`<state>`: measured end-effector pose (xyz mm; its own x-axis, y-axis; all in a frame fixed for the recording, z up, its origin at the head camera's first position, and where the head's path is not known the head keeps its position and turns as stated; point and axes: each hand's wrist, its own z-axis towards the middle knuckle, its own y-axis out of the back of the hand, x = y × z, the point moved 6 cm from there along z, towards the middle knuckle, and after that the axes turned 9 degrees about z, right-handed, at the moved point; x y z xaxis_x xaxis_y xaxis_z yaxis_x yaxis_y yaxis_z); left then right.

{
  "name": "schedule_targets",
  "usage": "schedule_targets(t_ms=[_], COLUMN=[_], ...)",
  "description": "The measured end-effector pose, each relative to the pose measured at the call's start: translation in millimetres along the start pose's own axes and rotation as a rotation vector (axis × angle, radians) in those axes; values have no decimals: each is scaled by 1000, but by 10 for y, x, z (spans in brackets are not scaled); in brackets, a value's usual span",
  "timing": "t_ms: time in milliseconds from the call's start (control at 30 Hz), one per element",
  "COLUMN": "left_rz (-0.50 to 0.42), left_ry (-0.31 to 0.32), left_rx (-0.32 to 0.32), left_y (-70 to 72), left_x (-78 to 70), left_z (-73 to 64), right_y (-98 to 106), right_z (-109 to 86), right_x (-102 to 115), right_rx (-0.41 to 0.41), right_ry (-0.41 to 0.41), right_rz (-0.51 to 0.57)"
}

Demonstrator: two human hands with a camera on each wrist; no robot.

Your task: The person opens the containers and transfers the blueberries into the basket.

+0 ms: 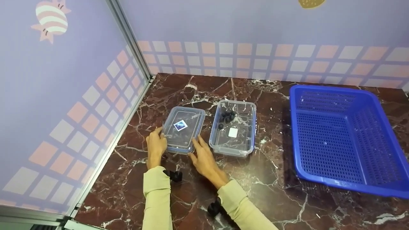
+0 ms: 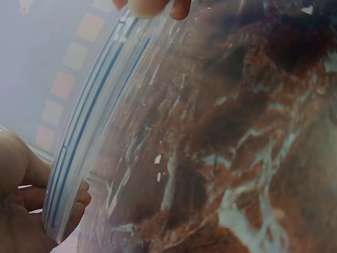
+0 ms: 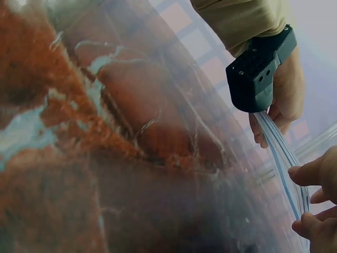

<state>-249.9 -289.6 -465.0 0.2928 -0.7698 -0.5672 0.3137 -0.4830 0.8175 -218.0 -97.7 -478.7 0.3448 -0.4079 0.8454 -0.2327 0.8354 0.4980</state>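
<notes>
A lilac wall (image 1: 80, 64) is filling the left of the frame, showing a striped sweet (image 1: 52, 18) at the upper left. Below and right of it, left of the lower centre, a person's left hand (image 1: 156, 143) is reaching up from a pale sleeve (image 1: 157, 191); its fingers are gripping the left edge of a clear lid (image 1: 183, 137). That lid is sitting left of centre over the dark, veined worktop (image 1: 265, 201), tilting a little to the right, with a blue seal running round its edge and a diamond sticker (image 1: 180, 125) showing on top. The right hand (image 1: 205, 158) is coming up from the bottom of the frame, its thumb and fingers pinching the lid's near right corner. Just beside the lid, near the centre, an open clear box (image 1: 231, 150) is standing on the worktop, holding some dark balls (image 1: 227, 117) mostly towards its upper left; a white label (image 1: 233, 132) is showing lower down. Over at the right, a blue basket (image 1: 326, 153) is resting well apart from the hands.
</notes>
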Motion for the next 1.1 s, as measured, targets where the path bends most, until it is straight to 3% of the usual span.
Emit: schedule_targets(t_ms=[333,867,1100], left_rz=[5,17,2], left_ry=[30,84,96], left_rx=[59,-11,-32], left_y=[-96,-105,-120], left_x=[49,58,81], left_z=[-1,-15,-26], right_y=[-37,-83,-113], right_z=[1,-2,0], right_x=[-97,-149,-175], right_rx=[10,55,108], right_ry=[-25,-22,-68], right_rz=[9,-10,5])
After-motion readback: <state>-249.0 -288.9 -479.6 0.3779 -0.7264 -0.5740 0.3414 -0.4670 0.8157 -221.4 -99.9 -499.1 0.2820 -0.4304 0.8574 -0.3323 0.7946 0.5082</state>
